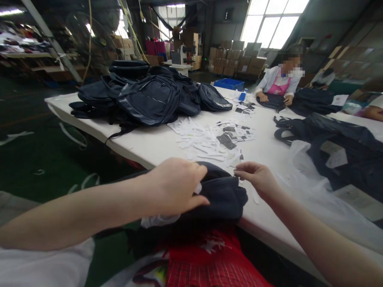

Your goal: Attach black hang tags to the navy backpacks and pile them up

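Observation:
A dark blue backpack [223, 195] lies folded over the near table edge, close to my body. My left hand [178, 185] reaches across it with curled fingers, gripping its fabric. A small white piece [198, 188] shows between that hand's thumb and fingers. To the right of the bag, my right hand [259, 179] is closed in a pinch, its fingertips just off the fabric. Something thin and dark shows at those fingertips, too small to name. White lining [160, 220] peeks out beneath my left forearm.
Several dark backpacks [149, 97] are piled at the table's far left. White strips [199, 139] and dark tags [226, 140] lie scattered mid-table. More dark bags [344, 139] and clear plastic [308, 171] cover the right side. A co-worker [281, 79] handles a bag near a blue crate [229, 83].

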Tool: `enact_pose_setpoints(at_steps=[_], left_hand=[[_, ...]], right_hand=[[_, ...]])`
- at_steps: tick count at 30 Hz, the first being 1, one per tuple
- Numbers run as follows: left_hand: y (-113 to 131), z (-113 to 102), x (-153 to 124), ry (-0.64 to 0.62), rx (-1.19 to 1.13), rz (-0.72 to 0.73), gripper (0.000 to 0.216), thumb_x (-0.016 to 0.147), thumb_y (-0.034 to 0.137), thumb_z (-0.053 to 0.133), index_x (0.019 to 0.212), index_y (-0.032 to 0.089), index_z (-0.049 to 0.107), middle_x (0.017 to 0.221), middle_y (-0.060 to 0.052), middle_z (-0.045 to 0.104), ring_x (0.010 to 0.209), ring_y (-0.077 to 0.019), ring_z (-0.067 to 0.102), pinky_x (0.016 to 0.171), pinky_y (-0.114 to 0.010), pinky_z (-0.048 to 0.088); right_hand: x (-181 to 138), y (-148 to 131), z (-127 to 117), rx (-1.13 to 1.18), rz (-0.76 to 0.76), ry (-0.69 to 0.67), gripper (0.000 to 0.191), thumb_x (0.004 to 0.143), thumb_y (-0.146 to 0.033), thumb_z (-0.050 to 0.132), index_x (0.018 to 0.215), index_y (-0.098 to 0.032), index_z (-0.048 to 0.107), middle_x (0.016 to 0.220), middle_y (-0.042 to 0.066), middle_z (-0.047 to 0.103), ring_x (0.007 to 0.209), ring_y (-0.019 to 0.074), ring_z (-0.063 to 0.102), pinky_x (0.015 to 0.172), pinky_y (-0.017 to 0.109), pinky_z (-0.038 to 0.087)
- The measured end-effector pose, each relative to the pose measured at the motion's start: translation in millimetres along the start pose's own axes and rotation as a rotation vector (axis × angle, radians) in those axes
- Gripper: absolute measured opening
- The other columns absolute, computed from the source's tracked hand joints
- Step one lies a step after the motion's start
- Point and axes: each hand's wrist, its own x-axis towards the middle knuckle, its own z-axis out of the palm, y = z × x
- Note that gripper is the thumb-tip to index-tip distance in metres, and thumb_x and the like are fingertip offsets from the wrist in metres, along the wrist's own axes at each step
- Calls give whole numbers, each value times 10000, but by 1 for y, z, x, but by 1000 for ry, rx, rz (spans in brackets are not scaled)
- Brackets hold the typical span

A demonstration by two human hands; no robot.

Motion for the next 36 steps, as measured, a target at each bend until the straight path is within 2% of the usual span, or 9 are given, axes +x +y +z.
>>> enact_pose_setpoints(at_steps=[3,7,12,18,22,26,31,34,36], left_hand=[[17,22,6,-17,26,84,237,869,402,558,851,175,626,778,-55,688,663,-223,640,554,-313,400],[7,36,28,126,-34,106,231,917,325,467,843,172,622,822,-60,696,722,-203,651,612,-300,441],[-4,20,52,281,-173,-113,441,895,554,423,852,171,637,824,-83,698,756,-226,655,661,-313,478],[-1,14,76,42,-153,-190,426,781,523,477,840,163,695,824,-134,710,793,-302,674,660,-370,525],[1,22,87,-2,-178,-174,407,759,490,475,847,168,708,855,-140,713,822,-315,677,668,-378,529],[1,29,89,-47,-268,-104,443,827,497,411,852,176,714,853,-127,714,840,-285,674,704,-347,516],[-1,34,89,-172,-340,27,428,866,509,418,908,194,704,848,-83,711,818,-230,656,726,-297,491],[-4,36,91,-199,-408,-98,327,823,458,519,864,189,700,786,-63,701,755,-207,646,694,-276,482],[-5,39,92,-187,-493,-212,236,767,386,595,802,177,698,721,-52,688,691,-196,634,652,-266,476]], right_hand=[[-8,-12,7,1,-99,91,356,505,-358,895,757,-169,728,701,48,717,611,158,633,598,288,525],[-12,-33,27,13,-236,138,327,533,-365,876,759,-176,732,720,52,730,648,192,671,648,330,567],[-4,-56,53,-8,-366,153,290,551,-354,857,752,-182,738,745,60,742,698,222,695,667,338,576],[6,-58,61,-200,-390,40,223,617,-321,782,776,-175,729,753,68,740,683,222,696,638,313,563],[2,-58,53,-327,-403,-15,196,688,-322,728,827,-184,726,791,58,744,732,217,696,691,313,556],[-9,-55,45,-337,-408,-83,270,810,-438,649,876,-184,716,824,61,745,771,209,695,741,318,552],[-15,-40,36,-274,-357,-109,309,812,-477,657,894,-181,697,846,75,742,787,224,697,754,342,562],[-13,-33,26,-306,-406,-74,315,808,-467,665,968,-195,676,962,84,731,900,234,688,855,375,544],[-11,-28,21,-410,-422,-179,374,776,-458,701,1053,-209,665,1081,86,703,1009,249,655,932,399,507]])
